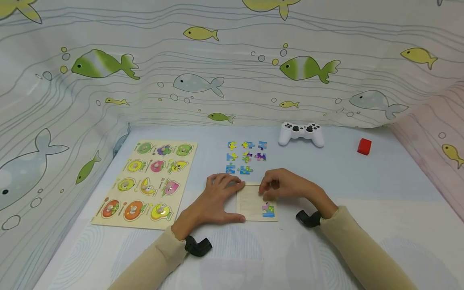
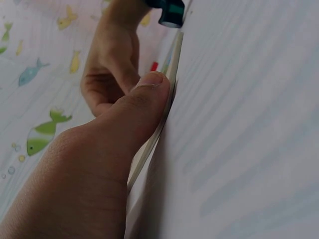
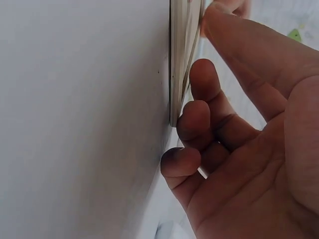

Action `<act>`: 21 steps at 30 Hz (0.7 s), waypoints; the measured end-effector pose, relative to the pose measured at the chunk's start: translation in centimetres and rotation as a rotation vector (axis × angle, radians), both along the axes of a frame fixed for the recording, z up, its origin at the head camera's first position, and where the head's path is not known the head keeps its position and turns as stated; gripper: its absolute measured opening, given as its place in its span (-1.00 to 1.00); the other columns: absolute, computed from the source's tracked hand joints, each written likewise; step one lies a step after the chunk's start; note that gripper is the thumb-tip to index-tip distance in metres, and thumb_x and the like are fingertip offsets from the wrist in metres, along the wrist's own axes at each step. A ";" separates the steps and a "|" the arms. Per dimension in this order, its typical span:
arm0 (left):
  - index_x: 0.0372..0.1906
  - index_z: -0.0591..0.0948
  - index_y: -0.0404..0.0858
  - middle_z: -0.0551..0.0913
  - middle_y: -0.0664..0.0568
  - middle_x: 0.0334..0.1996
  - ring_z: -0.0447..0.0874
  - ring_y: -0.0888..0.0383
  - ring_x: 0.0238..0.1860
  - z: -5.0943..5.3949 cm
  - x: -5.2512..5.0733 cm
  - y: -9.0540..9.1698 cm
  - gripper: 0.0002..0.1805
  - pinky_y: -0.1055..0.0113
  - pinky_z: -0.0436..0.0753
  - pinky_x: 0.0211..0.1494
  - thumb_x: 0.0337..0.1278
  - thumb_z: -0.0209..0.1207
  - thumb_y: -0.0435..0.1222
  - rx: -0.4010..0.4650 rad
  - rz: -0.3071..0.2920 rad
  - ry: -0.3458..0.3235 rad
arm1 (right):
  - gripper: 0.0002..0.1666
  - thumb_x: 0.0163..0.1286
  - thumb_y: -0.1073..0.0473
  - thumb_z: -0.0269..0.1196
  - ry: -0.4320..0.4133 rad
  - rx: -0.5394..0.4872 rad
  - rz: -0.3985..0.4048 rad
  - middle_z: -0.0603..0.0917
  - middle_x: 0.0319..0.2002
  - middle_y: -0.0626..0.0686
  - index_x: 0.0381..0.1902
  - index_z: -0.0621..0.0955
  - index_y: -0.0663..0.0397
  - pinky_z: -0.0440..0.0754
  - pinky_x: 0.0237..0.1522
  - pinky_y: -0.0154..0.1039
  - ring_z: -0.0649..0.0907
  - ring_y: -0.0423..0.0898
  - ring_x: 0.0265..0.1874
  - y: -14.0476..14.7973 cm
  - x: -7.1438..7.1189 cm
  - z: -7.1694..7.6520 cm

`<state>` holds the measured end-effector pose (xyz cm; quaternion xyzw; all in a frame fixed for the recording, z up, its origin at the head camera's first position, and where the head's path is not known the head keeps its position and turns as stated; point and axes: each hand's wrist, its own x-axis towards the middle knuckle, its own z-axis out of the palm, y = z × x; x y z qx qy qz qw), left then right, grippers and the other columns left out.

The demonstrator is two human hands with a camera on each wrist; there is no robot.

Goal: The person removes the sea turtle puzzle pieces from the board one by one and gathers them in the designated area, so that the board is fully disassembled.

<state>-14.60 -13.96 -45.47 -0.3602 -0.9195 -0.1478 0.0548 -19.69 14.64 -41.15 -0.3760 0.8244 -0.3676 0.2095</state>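
A small square wooden puzzle tray (image 1: pixel 250 201) lies on the table. One jigsaw piece (image 1: pixel 268 210), pink, green and blue, lies in its near right corner. My left hand (image 1: pixel 219 199) holds the tray's left side, thumb at the near edge and forefinger at the far corner; in the left wrist view, the thumb (image 2: pixel 144 99) lies along the tray's edge. Over the tray's right side is my right hand (image 1: pixel 280 185), fingers bent and thumb close to the forefinger. The right wrist view shows its fingertips (image 3: pixel 194 119) beside the tray edge (image 3: pixel 177 64); whether it pinches anything is hidden.
Several loose jigsaw pieces (image 1: pixel 246 157) lie in rows beyond the tray. A fruit peg puzzle board (image 1: pixel 145 185) is at the left. A white game controller (image 1: pixel 301 135) and a red block (image 1: pixel 364 146) sit at the back right. Fish-printed cloth (image 1: pixel 239 56) hangs behind.
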 end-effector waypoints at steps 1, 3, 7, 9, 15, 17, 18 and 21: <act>0.46 0.45 -0.02 0.42 0.12 0.34 0.27 0.06 0.39 0.0 0.0 0.0 0.03 -0.15 0.12 0.42 -0.11 0.25 0.45 -0.002 0.000 -0.002 | -0.86 0.26 0.19 0.46 -0.002 0.001 0.003 0.63 -0.31 -0.08 -0.20 0.78 -0.08 0.44 -0.27 -0.37 0.51 -0.13 -0.33 0.1 0.2 0.0; 0.46 0.45 -0.02 0.41 0.12 0.34 0.26 0.06 0.39 0.0 0.0 0.0 0.03 -0.15 0.12 0.43 -0.10 0.24 0.46 -0.007 0.003 -0.007 | -0.84 0.26 0.18 0.47 -0.003 0.008 0.011 0.64 -0.29 -0.08 -0.19 0.78 -0.09 0.44 -0.22 -0.35 0.52 -0.11 -0.29 0.1 0.5 0.1; 0.46 0.44 -0.02 0.41 0.12 0.34 0.25 0.05 0.40 0.1 0.0 0.0 0.04 -0.15 0.10 0.44 -0.09 0.22 0.47 -0.011 0.006 -0.023 | -0.84 0.25 0.16 0.48 0.008 0.034 0.041 0.65 -0.26 -0.10 -0.19 0.79 -0.12 0.44 -0.11 -0.29 0.53 -0.12 -0.21 0.2 1.0 0.2; 0.47 0.44 -0.03 0.41 0.12 0.35 0.25 0.05 0.40 0.1 0.1 0.1 0.04 -0.15 0.10 0.44 -0.09 0.22 0.47 -0.009 0.005 -0.028 | -0.84 0.25 0.15 0.48 0.016 0.051 0.054 0.66 -0.25 -0.11 -0.20 0.79 -0.15 0.44 -0.07 -0.26 0.52 -0.12 -0.18 0.2 1.2 0.3; 0.46 0.45 -0.05 0.42 0.10 0.34 0.26 0.04 0.38 0.1 0.1 0.1 0.03 -0.16 0.11 0.43 -0.08 0.24 0.44 0.003 0.000 -0.015 | -0.82 0.22 0.19 0.48 0.031 0.088 0.084 0.67 -0.23 -0.10 -0.21 0.80 -0.16 0.47 -0.03 -0.24 0.52 -0.11 -0.15 0.2 1.8 0.7; 0.46 0.45 -0.05 0.42 0.09 0.34 0.26 0.04 0.38 0.2 0.0 0.1 0.03 -0.17 0.12 0.43 -0.09 0.25 0.43 0.003 0.001 -0.011 | -0.79 0.21 0.23 0.47 0.028 0.096 0.094 0.66 -0.23 -0.10 -0.20 0.80 -0.16 0.48 -0.03 -0.24 0.52 -0.11 -0.15 0.2 1.9 0.8; 0.46 0.45 -0.05 0.42 0.09 0.34 0.26 0.04 0.38 0.2 0.0 0.1 0.03 -0.17 0.12 0.43 -0.10 0.25 0.43 0.002 0.002 -0.012 | -0.78 0.20 0.24 0.47 0.025 0.100 0.098 0.66 -0.23 -0.10 -0.20 0.80 -0.16 0.48 -0.03 -0.24 0.52 -0.12 -0.14 0.2 2.0 0.8; 0.46 0.45 -0.05 0.42 0.09 0.34 0.26 0.04 0.39 0.2 0.1 0.1 0.04 -0.16 0.12 0.43 -0.11 0.25 0.43 -0.004 0.003 -0.015 | -0.75 0.18 0.25 0.48 0.018 0.112 0.112 0.66 -0.22 -0.09 -0.18 0.79 -0.16 0.48 -0.02 -0.25 0.52 -0.13 -0.14 0.2 2.2 0.9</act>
